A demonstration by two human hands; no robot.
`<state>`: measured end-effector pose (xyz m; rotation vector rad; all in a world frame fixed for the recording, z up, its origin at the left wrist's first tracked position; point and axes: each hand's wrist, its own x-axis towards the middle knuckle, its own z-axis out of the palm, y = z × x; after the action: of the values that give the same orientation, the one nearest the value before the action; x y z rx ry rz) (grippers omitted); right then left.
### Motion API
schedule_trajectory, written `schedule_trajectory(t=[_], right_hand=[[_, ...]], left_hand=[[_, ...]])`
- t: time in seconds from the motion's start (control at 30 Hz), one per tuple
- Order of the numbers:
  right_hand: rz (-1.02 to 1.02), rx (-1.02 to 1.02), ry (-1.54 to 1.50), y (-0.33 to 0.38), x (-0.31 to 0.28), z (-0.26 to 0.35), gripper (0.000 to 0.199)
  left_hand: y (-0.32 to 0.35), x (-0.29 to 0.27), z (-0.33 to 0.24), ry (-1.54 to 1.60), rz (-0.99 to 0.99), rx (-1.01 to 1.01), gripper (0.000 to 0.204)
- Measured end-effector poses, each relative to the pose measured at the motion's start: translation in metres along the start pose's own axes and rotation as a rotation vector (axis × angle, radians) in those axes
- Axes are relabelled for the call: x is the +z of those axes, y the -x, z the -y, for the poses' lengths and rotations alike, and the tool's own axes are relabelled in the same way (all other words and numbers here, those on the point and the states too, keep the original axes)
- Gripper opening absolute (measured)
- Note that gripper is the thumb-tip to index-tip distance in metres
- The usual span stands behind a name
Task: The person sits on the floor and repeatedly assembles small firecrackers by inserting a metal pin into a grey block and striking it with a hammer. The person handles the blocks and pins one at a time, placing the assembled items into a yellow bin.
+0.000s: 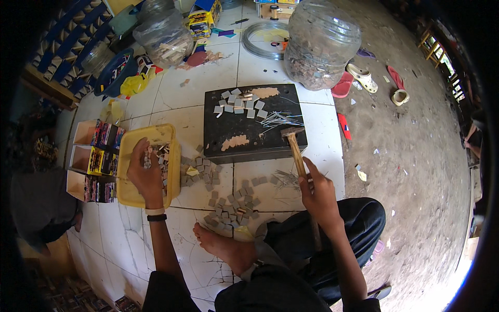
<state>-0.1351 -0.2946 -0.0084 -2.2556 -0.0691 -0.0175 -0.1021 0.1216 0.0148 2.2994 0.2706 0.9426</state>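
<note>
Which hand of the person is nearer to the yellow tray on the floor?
Left. The left hand reaches into the yellow tray, over the small pieces in it. The right hand is far to the tray's right, gripping the handle of a hammer near the black board.

Two clear plastic jugs stand at the top of the frame: one (pixel 322 41) at upper centre-right holding small brownish bits, another (pixel 163 36) at upper left. A wire coil (pixel 262 39) lies between them. Sandals (pixel 364 78) sit on the dirt floor at upper right.
</note>
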Motion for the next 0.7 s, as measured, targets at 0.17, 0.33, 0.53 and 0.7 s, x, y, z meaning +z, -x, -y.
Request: schedule_trajectory(t=[0.17, 0.33, 0.53, 0.7], right_hand=[[-0.241, -0.232, 0.181, -0.039, 0.009, 0.029, 0.044], [-0.249, -0.314, 0.277, -0.1, 0.037, 0.047, 0.031], [-0.066, -0.323, 0.449, -0.148, 0.055, 0.042, 0.01], [-0.009, -0.401, 0.57, -0.158, 0.06, 0.036, 0.017]], left_hand=[[-0.006, 0.083, -0.035, 0.121, 0.247, 0.176, 0.037], [-0.013, 0.176, -0.077, 0.105, 0.308, 0.394, 0.038], [-0.005, 0.176, -0.078, 0.105, 0.298, 0.349, 0.028], [0.012, 0.171, -0.081, 0.35, 0.226, 0.272, 0.018]])
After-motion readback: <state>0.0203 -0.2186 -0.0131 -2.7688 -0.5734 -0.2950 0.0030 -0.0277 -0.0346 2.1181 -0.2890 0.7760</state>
